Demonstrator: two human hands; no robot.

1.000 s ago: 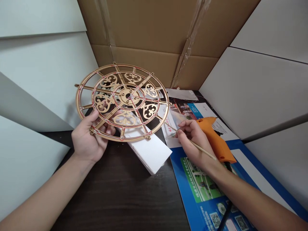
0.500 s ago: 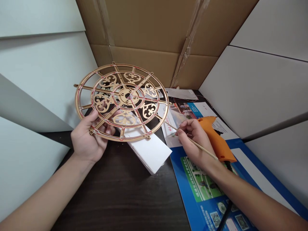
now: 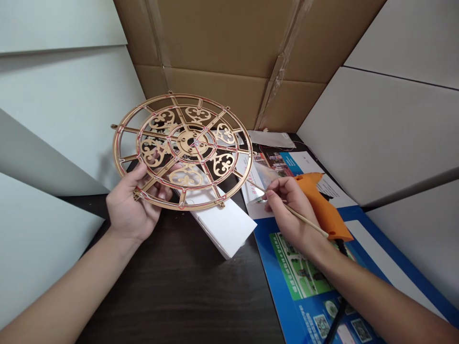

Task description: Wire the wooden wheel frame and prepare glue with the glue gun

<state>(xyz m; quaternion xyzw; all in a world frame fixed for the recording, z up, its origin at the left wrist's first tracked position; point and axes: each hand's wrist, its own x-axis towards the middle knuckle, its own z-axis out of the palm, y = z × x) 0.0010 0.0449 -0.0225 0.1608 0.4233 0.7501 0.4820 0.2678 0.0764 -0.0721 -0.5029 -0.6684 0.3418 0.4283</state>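
Observation:
My left hand [image 3: 134,205] grips the near-left rim of a round gold openwork frame [image 3: 185,175], thumb on top and fingers underneath. The frame is held up and tilted, with scroll ornaments between its spokes and thin red and white wires running along its rings. In my right hand [image 3: 289,208], pinched between thumb and fingers, is a thin wooden stick [image 3: 306,220]. The stick's far end reaches the frame's right rim; whether it touches cannot be made out. A white box [image 3: 229,227] lies beneath the frame.
An orange hot glue gun [image 3: 326,210] lies right of my right hand, its black cord running toward me. Under it is a printed blue sheet [image 3: 267,258] on the dark table [image 3: 179,286]. Cardboard [image 3: 215,38] stands behind, with white panels [image 3: 394,129] at both sides.
Both hands hold the same things as before. The frame and the stick have shifted only very slightly to the right.

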